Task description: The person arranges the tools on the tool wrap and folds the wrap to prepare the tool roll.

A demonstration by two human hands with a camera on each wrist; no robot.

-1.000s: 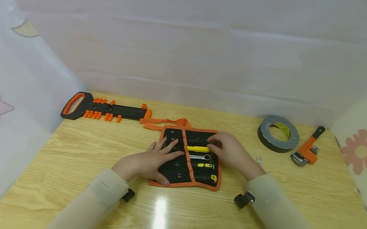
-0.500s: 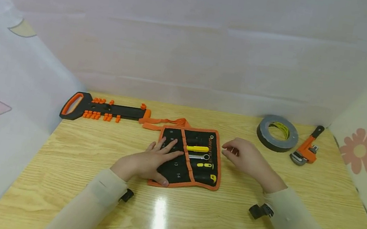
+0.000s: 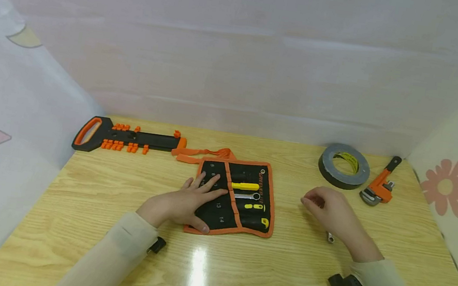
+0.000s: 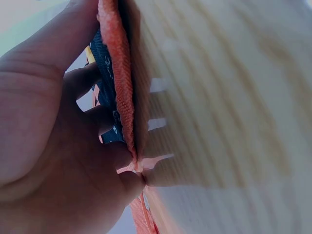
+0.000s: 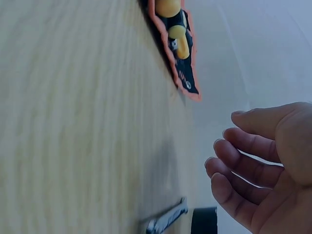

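Observation:
A black tool pouch (image 3: 227, 216) with orange trim and printed numbers lies unrolled on the wooden table. Its pockets hold a yellow-handled tool (image 3: 246, 186), a combination wrench (image 3: 248, 196) and black-and-yellow tools (image 3: 257, 206). My left hand (image 3: 182, 205) rests on the pouch's left part, fingers spread and thumb at the near edge. To the right of the pouch, my right hand (image 3: 331, 213) hovers above the table with fingers loosely bent, holding nothing. Below it lies a small loose wrench (image 5: 168, 217), partly hidden by the hand in the head view.
At the back left lies a black-and-orange rack (image 3: 141, 139) with orange clips. Orange straps (image 3: 205, 152) trail from the pouch's far corner. At the back right are a grey tape roll (image 3: 344, 166) and an orange pipe wrench (image 3: 378, 183). Fabric walls (image 3: 237, 80) enclose the table.
My right hand has withdrawn from the pouch's upper right pocket and moved right, over the loose wrench. A ring end now shows at that pocket. My left hand stays on the pouch.

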